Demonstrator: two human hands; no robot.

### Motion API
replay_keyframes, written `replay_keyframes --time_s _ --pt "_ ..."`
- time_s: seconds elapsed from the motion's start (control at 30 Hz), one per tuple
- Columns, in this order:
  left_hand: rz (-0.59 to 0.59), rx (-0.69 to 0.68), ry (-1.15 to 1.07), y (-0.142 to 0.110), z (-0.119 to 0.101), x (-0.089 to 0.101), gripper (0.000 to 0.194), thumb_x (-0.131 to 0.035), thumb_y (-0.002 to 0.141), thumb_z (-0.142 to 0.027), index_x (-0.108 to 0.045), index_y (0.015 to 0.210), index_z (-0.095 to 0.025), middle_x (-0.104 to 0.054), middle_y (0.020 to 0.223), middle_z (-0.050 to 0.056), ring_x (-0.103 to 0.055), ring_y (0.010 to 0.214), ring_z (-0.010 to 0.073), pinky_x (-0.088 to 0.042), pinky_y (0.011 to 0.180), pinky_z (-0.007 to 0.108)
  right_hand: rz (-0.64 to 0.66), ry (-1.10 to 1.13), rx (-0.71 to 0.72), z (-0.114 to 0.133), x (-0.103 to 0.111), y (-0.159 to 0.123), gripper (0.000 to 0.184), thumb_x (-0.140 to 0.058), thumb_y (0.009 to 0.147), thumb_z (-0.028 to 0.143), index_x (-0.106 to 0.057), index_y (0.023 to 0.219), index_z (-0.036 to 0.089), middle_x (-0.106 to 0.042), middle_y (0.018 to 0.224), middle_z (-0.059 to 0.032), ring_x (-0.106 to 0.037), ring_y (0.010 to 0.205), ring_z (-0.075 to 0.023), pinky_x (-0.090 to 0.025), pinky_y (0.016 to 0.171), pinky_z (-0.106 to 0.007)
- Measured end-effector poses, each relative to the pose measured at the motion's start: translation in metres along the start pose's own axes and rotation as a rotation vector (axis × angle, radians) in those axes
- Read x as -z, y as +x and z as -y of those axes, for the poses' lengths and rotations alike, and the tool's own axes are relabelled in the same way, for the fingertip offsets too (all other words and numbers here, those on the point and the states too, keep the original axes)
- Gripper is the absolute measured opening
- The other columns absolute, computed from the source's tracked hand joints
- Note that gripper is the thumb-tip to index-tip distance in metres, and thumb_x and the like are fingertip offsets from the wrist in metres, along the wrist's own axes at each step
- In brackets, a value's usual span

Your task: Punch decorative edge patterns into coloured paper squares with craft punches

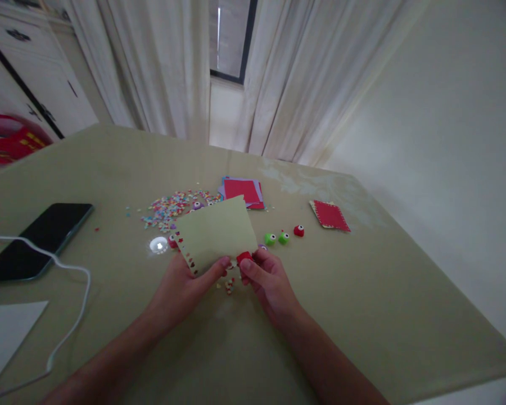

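My left hand [189, 281] pinches the lower edge of a pale green sheet of paper [215, 230], held up above the table. Small shapes are punched along the sheet's left edge. My right hand [265, 278] grips a small red paper punch [243, 257] clamped on the sheet's bottom right corner. A few punched bits [229, 286] lie on the table just below the hands.
On the olive table [362, 292] lie a heap of coloured confetti [168, 208], a stack of coloured paper [242, 191], a red punched sheet [330, 215], two green punches [276, 238], a red punch [298, 230], a phone [37, 239] with white cable [73, 292], and white paper [4, 337].
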State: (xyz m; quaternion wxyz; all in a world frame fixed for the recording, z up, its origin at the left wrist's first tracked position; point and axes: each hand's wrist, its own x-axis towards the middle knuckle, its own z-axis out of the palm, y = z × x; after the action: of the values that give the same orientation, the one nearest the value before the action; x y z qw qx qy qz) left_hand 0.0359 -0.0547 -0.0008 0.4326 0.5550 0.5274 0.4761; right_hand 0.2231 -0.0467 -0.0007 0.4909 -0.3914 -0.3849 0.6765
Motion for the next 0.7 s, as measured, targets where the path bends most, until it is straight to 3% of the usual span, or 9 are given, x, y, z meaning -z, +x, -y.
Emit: replay_keyframes --time_s 0.23,0.37,0.7 --pt "-0.049 -0.028 0.024 0.0 -0.008 0.002 0.018 -0.076 0.089 -0.041 -0.081 0.091 -0.024 -0.087 0.092 0.003 -0.082 0.093 0.0291 -0.066 0.086 0.041 0.022 0.004 -0.001 0.0 0.0 0.0 0.033 -0.096 0.072 0.043 -0.079 0.085 0.019 -0.067 0.075 0.0019 -0.053 0.066 -0.011 -0.041 0.061 -0.024" --pt "-0.045 -0.032 0.025 0.001 -0.011 0.002 0.017 -0.076 0.088 -0.039 -0.081 0.084 -0.024 -0.085 0.084 0.002 -0.082 0.089 0.0284 -0.067 0.083 0.039 0.037 0.029 -0.001 -0.001 -0.002 0.0 0.032 -0.096 0.072 0.041 -0.081 0.089 0.02 -0.072 0.08 0.0008 -0.056 0.067 -0.0121 -0.045 0.065 -0.026" --pt "0.009 -0.039 -0.025 -0.001 -0.003 -0.002 0.017 -0.076 0.09 -0.039 -0.081 0.096 -0.023 -0.086 0.088 0.002 -0.082 0.09 0.0274 -0.067 0.085 0.039 -0.008 0.043 -0.012 -0.001 -0.001 0.001 0.033 -0.098 0.068 0.044 -0.08 0.08 0.019 -0.07 0.073 0.0008 -0.052 0.063 -0.0114 -0.041 0.061 -0.025"
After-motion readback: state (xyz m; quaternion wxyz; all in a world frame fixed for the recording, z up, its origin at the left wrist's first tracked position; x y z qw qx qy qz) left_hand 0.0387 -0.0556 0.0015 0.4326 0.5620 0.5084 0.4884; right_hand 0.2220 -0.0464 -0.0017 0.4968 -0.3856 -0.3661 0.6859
